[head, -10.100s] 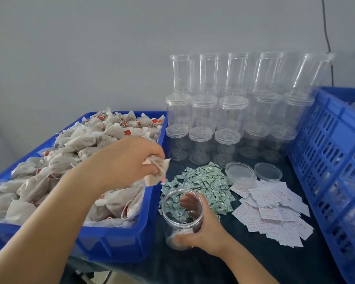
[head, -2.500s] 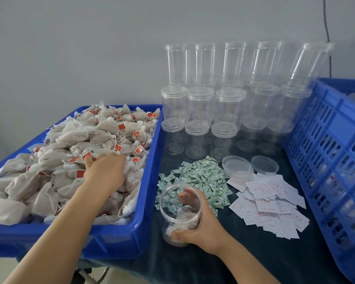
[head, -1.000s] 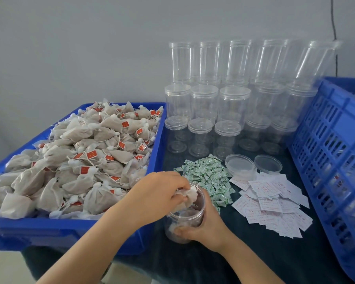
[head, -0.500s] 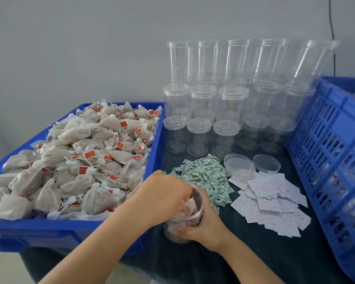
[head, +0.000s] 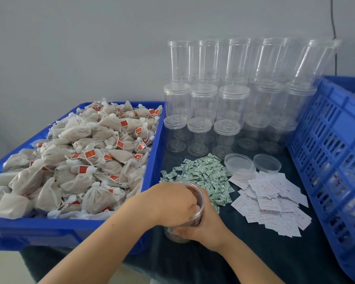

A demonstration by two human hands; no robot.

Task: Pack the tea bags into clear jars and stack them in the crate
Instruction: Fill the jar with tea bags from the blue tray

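The open clear plastic jar point(head: 184, 218) stands on the dark cloth-covered table point(head: 254, 253) just beside the shallow blue tray point(head: 49, 228) heaped with beige mesh tea bags point(head: 80, 160). The right hand point(head: 205, 224) wraps round its side, while the left hand point(head: 172, 201) reaches into its mouth with fingers curled; what they hold cannot be told. Beyond lie small green-and-white sachets point(head: 203, 177), white printed paper slips point(head: 268, 199) and stacked empty clear jars point(head: 232, 95), with the tall slotted blue crate point(head: 332, 160) at the right.

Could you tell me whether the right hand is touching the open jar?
Touching. The head view shows the right hand wrapped around the jar, fingers curled against its clear wall, while the left hand reaches into its mouth.
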